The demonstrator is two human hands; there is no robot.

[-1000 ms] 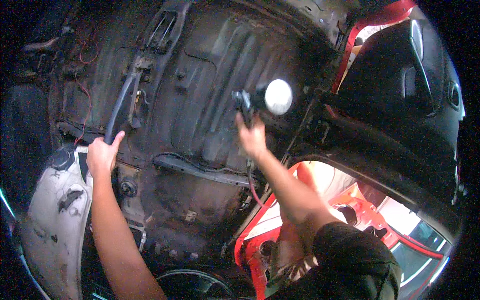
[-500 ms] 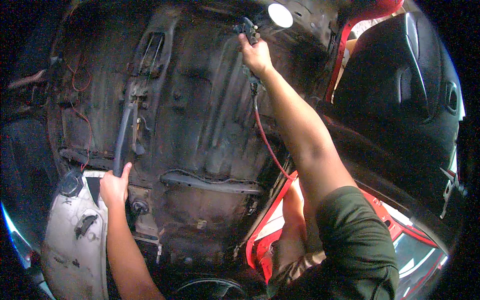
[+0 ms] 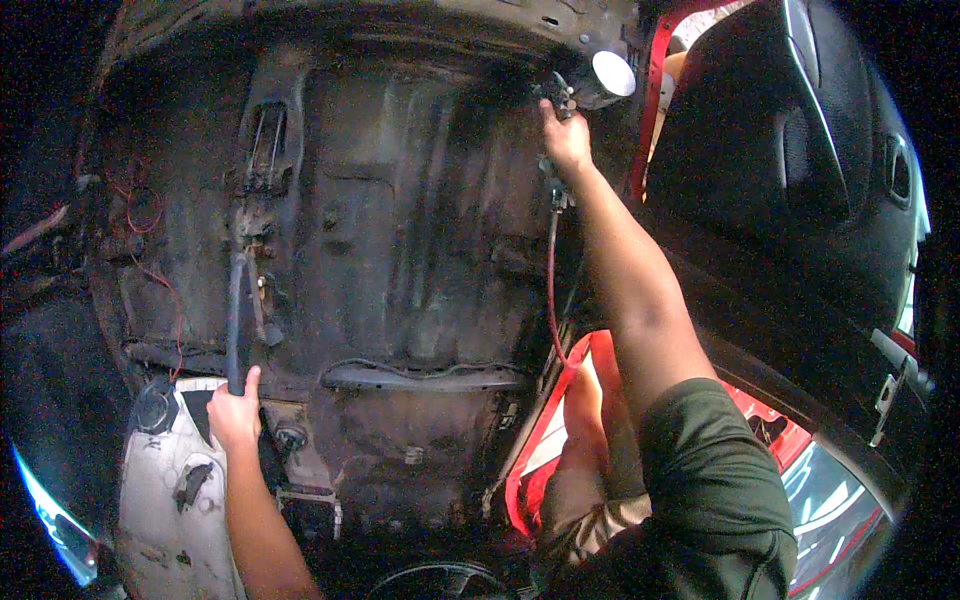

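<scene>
Dark, grimy metal is most of what I see from here: a ribbed car floor (image 3: 400, 225), stripped of its trim, with two bare arms stretched out over it. The right hand (image 3: 568, 145) has its fingers wrapped around the handle of what looks like a spray gun (image 3: 560, 96), out at the far right corner of the floor, near the red door frame (image 3: 656, 85). A cup with a round white end (image 3: 613, 73) sits to the right of the gun, and a red hose (image 3: 552, 290) runs from the grip back toward the door opening. Whether a finger is pulling the trigger I cannot tell; no mist shows. The left hand (image 3: 235, 415) is closed around a long grey lever (image 3: 236, 320), thumb lying along it.

To my mind that lever is a fair brace for so long a reach, provided nobody hauls hard on it. I'd hold the nozzle at an even gap from the metal, sweep at a steady pace, and ease off the trigger at each turn. The cup's angle wants watching, in case it dribbles. Give the hose some slack so it doesn't snag at the doorway, and mind the thin red wire (image 3: 170, 280) over on the left
</scene>
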